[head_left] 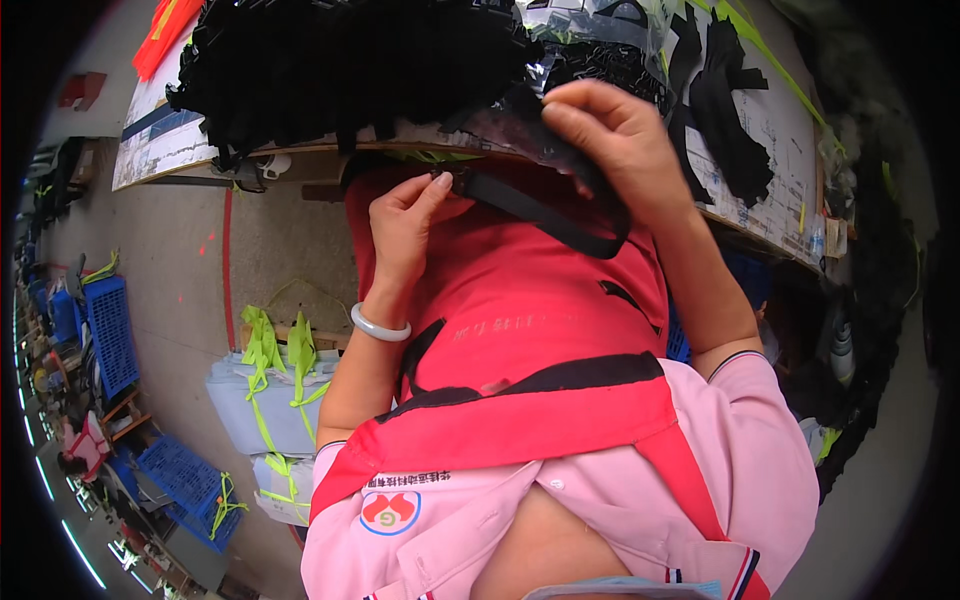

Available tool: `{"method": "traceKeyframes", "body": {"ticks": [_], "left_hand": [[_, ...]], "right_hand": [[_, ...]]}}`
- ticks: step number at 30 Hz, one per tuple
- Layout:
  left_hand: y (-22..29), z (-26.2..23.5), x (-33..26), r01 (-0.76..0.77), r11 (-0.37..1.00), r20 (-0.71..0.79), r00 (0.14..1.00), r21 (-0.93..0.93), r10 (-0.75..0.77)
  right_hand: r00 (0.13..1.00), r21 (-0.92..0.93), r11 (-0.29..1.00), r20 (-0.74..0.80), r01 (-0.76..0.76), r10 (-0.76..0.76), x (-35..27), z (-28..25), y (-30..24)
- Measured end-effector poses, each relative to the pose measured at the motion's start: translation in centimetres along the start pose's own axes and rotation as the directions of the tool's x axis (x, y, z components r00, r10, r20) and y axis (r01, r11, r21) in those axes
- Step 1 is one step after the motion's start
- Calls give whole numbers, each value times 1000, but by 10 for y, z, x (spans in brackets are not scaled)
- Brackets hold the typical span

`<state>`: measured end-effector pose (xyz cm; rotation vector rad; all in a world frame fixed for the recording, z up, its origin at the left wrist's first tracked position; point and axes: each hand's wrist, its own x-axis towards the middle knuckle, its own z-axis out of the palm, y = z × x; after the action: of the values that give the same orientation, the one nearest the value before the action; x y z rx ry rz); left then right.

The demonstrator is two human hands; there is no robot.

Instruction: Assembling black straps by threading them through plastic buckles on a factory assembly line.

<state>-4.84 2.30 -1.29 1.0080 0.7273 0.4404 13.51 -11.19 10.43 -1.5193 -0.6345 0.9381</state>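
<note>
A black webbing strap (pixel 555 228) hangs in a loop in front of the red apron on my lap. My left hand (pixel 403 222), with a pale bangle on its wrist, pinches one end of it between thumb and fingertips. A small dark piece, possibly a buckle, is at that end, too small to make out. My right hand (pixel 622 140) is raised at the table edge, thumb and forefinger pinched together. The strap runs up toward this hand, beside a thin dark sheet-like piece. Exactly what lies between its fingertips is hard to see.
A large heap of black straps (pixel 350 70) covers the work table (pixel 165 155). Clear plastic bags (pixel 600 25) and more black strips (pixel 730 110) lie right of it. White bundles with yellow-green ties (pixel 265 405) stand below left. Blue crates (pixel 110 335) are farther left.
</note>
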Motion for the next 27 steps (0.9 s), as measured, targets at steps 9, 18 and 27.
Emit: {"method": "traceKeyframes", "body": {"ticks": [9,18,27], "left_hand": [[1,7,-12,-417,811,55,899,411,434],[2,6,-13,-632,626,119,741,456,661],[-2,-11,-15,-687,468,239,671,556,702]], "right_hand": [[965,-145,973,168,-178,202,1,29,82],[974,53,988,184,-146,134,1,45,86],[863,-102,952,402,-289,305,22,38,75]]}}
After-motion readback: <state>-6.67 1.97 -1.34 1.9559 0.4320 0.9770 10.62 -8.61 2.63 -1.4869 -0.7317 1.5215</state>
